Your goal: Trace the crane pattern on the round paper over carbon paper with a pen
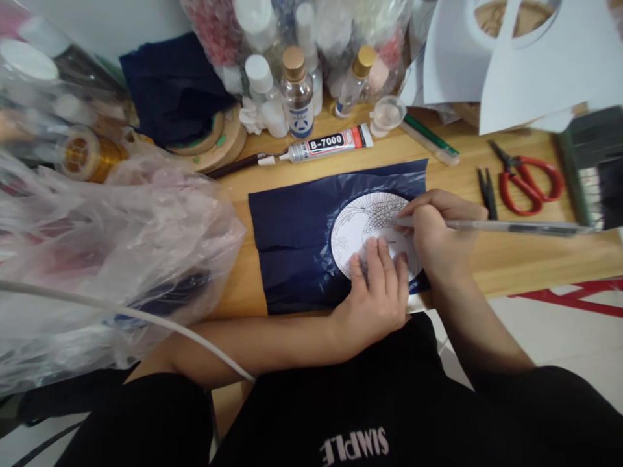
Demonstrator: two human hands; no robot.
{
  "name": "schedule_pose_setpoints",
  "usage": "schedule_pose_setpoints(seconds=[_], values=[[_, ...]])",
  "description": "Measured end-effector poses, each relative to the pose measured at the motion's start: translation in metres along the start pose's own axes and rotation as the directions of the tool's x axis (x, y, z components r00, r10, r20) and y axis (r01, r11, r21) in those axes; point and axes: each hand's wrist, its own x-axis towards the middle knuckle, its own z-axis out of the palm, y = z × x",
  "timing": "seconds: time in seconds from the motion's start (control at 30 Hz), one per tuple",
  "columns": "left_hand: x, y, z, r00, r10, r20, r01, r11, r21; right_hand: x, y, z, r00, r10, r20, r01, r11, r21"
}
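Observation:
A white paper disc (348,227) printed with fine black line art lies on a dark blue sheet (292,246) that looks like carbon paper. My left hand (377,292) rests on the lower part of the disc, fingers spread and laid flat. In my right hand (438,233) is a slim clear-barrelled pen (516,226), gripped near its tip at the disc's right side. The tip itself is hard to make out among the fingers. Part of the drawing is covered by both hands.
Behind the sheet lie a B-7000 glue tube (328,144) and a green pen (428,137), with several bottles (298,97) further back. Red-handled scissors (530,185) and black tweezers (487,193) lie right. Plastic bags (107,240) crowd the left, crossed by a white cable (160,319).

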Motion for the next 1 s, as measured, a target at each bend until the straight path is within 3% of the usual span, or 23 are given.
schedule_pose_setpoints(seconds=[0.33,1.0], values=[[-0.0002,-0.0008,-0.0007,1.000,0.004,0.007,-0.004,1.000,-0.002,0.0012,0.0012,0.0029,0.999,0.020,-0.047,-0.018,0.999,0.046],[0.0008,-0.0011,-0.0015,1.000,0.001,0.017,-0.001,1.000,-0.019,0.0004,0.0000,-0.0008,1.000,-0.007,0.008,0.007,1.000,-0.011]])
